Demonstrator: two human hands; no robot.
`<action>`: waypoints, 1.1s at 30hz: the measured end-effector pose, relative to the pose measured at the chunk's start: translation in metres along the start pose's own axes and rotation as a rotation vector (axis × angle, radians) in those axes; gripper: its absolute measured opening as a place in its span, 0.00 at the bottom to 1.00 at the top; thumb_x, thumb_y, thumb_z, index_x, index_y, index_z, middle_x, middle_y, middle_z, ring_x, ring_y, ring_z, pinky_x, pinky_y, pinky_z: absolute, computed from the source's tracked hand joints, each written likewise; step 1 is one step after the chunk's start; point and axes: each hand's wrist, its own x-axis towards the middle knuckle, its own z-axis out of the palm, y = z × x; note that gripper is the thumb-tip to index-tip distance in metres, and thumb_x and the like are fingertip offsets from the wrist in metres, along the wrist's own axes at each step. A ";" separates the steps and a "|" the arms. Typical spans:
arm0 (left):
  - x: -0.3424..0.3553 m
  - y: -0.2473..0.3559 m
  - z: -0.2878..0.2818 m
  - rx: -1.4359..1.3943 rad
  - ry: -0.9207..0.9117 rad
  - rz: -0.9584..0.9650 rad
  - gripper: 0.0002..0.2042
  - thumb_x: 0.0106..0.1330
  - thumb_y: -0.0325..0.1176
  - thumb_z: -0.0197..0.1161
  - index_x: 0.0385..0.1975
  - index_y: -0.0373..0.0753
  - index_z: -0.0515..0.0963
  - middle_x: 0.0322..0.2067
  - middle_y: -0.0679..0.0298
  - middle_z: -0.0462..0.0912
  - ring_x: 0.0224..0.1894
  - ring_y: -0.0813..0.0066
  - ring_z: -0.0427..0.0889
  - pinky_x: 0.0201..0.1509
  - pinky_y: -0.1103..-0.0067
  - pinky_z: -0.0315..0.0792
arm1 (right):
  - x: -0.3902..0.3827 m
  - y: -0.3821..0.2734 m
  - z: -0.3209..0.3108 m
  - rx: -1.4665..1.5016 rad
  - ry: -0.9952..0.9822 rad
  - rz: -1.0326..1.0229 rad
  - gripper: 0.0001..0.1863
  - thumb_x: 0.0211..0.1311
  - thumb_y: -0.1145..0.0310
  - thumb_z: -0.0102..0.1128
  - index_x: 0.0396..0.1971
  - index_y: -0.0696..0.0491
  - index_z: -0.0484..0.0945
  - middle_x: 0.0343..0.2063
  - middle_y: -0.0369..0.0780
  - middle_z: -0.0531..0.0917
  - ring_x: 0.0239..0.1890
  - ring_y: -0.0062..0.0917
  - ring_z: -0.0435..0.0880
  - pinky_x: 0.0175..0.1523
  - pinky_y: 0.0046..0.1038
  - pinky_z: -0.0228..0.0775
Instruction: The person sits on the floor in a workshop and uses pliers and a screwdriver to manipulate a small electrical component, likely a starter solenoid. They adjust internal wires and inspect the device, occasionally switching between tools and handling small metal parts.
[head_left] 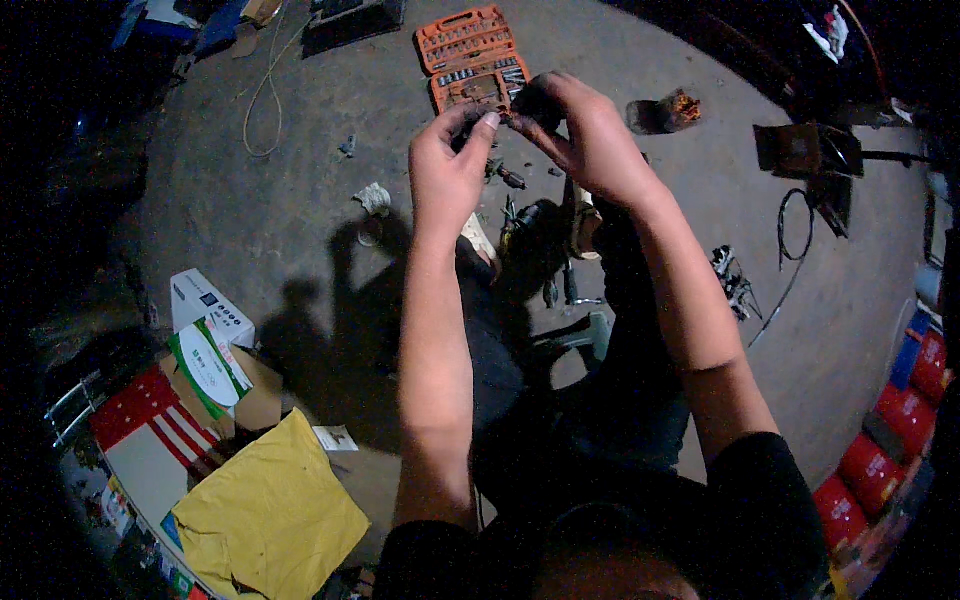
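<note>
Fingers of left hand (448,166) and right hand (594,132) pinch a tiny part (504,114), upper centre; a slack grip might drop it.

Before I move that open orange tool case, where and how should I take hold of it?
Take the orange tool case by its two side edges, near where its halves meet, your left grip from the left, your right grip from the right. It lies opened out with sockets showing in both halves, so a level hold there should probably spill less.
</note>
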 end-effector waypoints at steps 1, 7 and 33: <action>0.000 0.002 -0.001 0.015 0.007 -0.047 0.12 0.59 0.33 0.62 0.38 0.31 0.77 0.32 0.65 0.80 0.33 0.82 0.76 0.38 0.84 0.70 | 0.000 -0.001 0.003 0.030 0.020 -0.015 0.11 0.52 0.71 0.61 0.34 0.58 0.74 0.30 0.46 0.77 0.34 0.38 0.76 0.37 0.32 0.70; -0.003 0.008 -0.003 -0.175 -0.046 -0.139 0.14 0.58 0.33 0.64 0.40 0.32 0.75 0.33 0.65 0.79 0.33 0.81 0.75 0.36 0.85 0.69 | 0.004 0.007 -0.001 -0.092 0.015 -0.168 0.11 0.49 0.71 0.62 0.34 0.57 0.75 0.31 0.46 0.78 0.34 0.42 0.77 0.39 0.33 0.71; -0.002 0.012 0.004 0.378 0.233 0.483 0.06 0.54 0.23 0.59 0.31 0.33 0.73 0.30 0.57 0.76 0.34 0.62 0.76 0.40 0.74 0.69 | 0.001 -0.028 0.006 1.005 -0.127 0.693 0.10 0.60 0.64 0.53 0.28 0.55 0.74 0.17 0.29 0.70 0.16 0.11 0.62 0.22 0.16 0.50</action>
